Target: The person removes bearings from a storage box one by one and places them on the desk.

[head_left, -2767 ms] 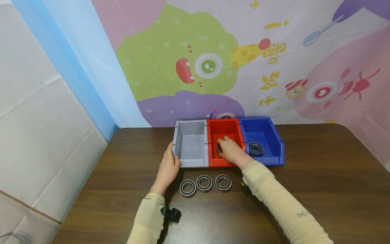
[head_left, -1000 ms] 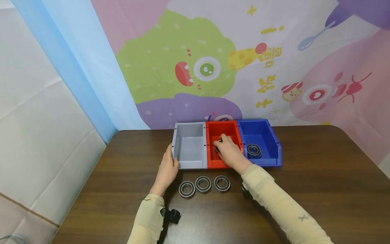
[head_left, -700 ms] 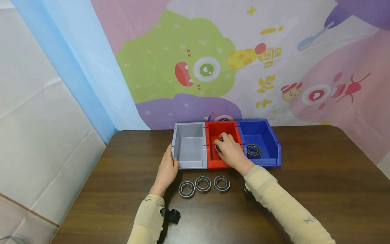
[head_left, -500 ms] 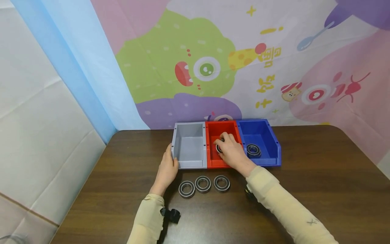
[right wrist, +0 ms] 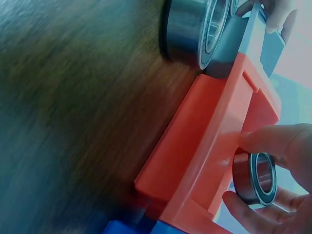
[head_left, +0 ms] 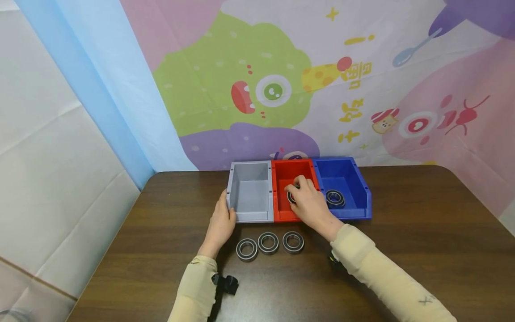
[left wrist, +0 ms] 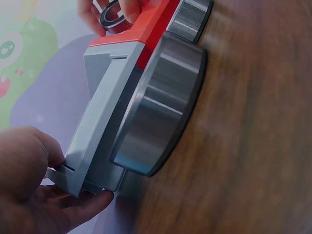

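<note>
My right hand (head_left: pixel 314 206) pinches a metal ball bearing (right wrist: pixel 244 179) between thumb and fingers over the red bin (head_left: pixel 283 217). In the right wrist view the bearing is tilted on edge, close above the bin's front lip. At the left end of the row, my left hand (head_left: pixel 220 223) grips the side of the grey bin (head_left: pixel 253 217), thumb at its front corner and fingers along the outer wall. Another bearing (head_left: pixel 335 199) lies in the blue bin (head_left: pixel 351 213), leaning near its left wall.
Three bearings lie side by side in front of the bins: a left one (head_left: pixel 239 250), a middle one (head_left: pixel 260 243) and a right one (head_left: pixel 285 242). The bins stand joined in a row at the back of the brown table (head_left: pixel 281 290), against a printed cloth (head_left: pixel 225 89).
The right hand has shifted slightly to the right within the red bin with the bearing in its fingers. The left hand stays on the grey bin; the bearings on the table have not moved.
</note>
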The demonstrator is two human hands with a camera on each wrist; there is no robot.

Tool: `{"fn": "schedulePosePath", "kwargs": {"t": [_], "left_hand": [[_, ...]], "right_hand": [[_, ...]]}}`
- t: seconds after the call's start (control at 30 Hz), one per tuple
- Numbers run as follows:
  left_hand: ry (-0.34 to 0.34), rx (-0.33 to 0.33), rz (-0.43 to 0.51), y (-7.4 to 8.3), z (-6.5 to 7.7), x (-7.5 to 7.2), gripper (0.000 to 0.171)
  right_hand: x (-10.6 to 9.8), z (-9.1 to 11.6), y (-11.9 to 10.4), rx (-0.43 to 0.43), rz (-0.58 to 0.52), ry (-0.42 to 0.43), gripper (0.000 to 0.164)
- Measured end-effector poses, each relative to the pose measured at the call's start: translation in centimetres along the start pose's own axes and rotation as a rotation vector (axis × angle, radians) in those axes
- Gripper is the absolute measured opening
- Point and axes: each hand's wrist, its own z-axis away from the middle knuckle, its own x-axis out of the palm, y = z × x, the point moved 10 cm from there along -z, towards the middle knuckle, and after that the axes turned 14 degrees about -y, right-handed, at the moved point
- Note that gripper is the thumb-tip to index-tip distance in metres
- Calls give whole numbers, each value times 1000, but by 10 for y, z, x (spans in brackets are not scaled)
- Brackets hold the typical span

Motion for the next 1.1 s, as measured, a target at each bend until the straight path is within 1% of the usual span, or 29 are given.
{"fn": "schedulePosePath", "kwargs": {"t": [0.17, 0.47, 0.73, 0.97, 1.1], "left_hand": [[-13, -9, 10, 0, 0, 0, 58], [-13, -2, 3, 0, 0, 1, 58], [-12, -5, 10, -1, 1, 0, 59], [-10, -4, 6, -2, 0, 1, 58], [-16, -6, 14, -1, 0, 1, 58]], "right_hand": [[-3, 4, -2, -20, -12, -8, 36], [-6, 12, 1, 9, -32, -24, 39], [-8, 22, 5, 36, -74, -44, 38], [-7, 32, 11, 40, -84, -69, 39], [-8, 38, 8, 37, -92, -78, 40]]}}
